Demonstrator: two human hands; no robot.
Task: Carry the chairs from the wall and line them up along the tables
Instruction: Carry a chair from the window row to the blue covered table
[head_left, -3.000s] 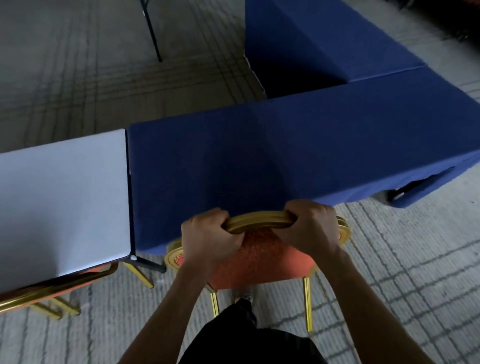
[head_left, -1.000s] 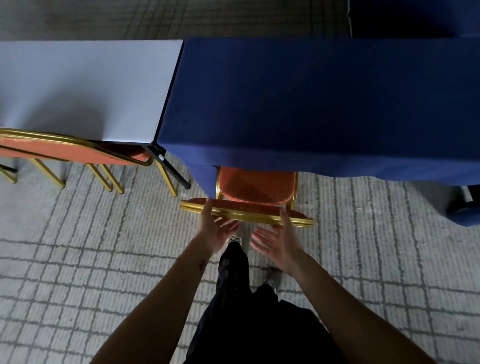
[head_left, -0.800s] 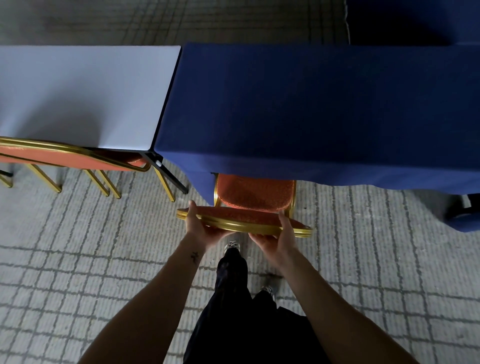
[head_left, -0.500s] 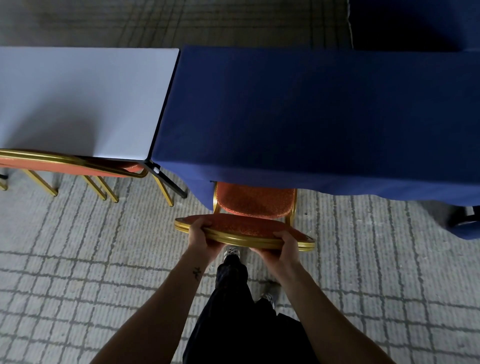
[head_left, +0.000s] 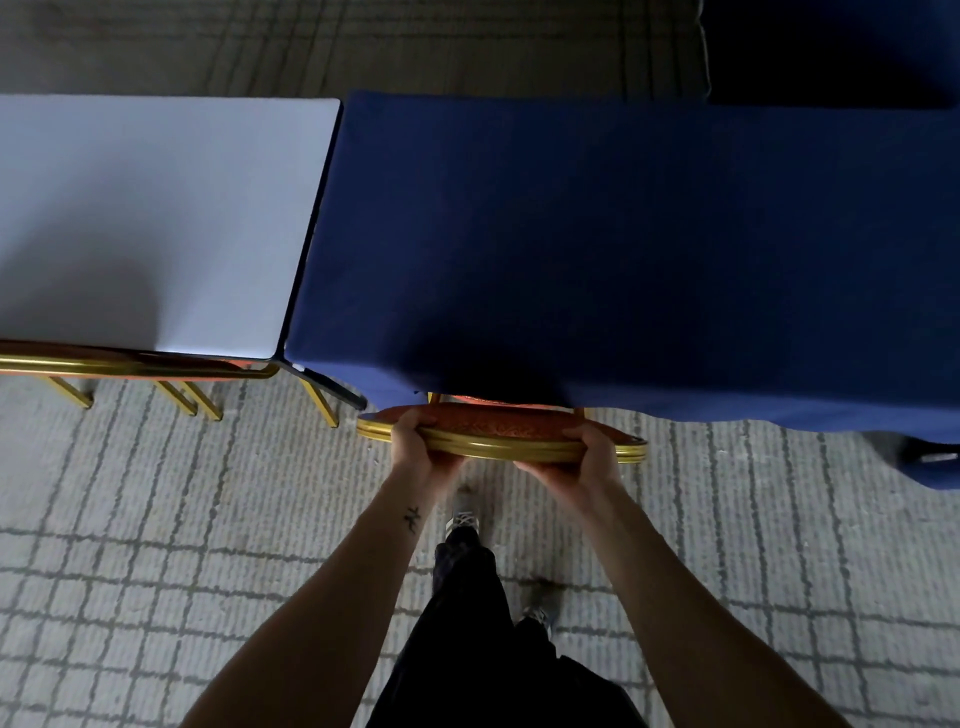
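Grey carpet (head_left: 156, 519), crossed by a grid of darker lines, runs under your feet. Along its far side two tables stand end to end: a bare white surface (head_left: 145, 208) to your left and a blue-clothed surface (head_left: 623, 249) to your right, their short edges just beside each other. Right in front of you is the chair (head_left: 498, 428), red upholstery in a gold frame. It is set square against the near edge of the blue-clothed surface, and its seat is almost wholly hidden under the hanging cloth, so you see mainly the curved top of the backrest. Your left hand (head_left: 418, 441) grips that top rail near its left end, its fingers (head_left: 410, 426) curled round the gold frame. Your right hand (head_left: 587, 457) grips it toward the right end, fingers (head_left: 589, 439) wrapped over the rail in the same way. A second chair (head_left: 130, 366) of the same kind stands at the near edge of the white surface, its gold legs showing below. Beyond the far right corner you can see another dark blue-clothed table (head_left: 831, 52). Below your arms are your dark trousers (head_left: 467, 623), and one shoe (head_left: 465, 519) points toward the chair.
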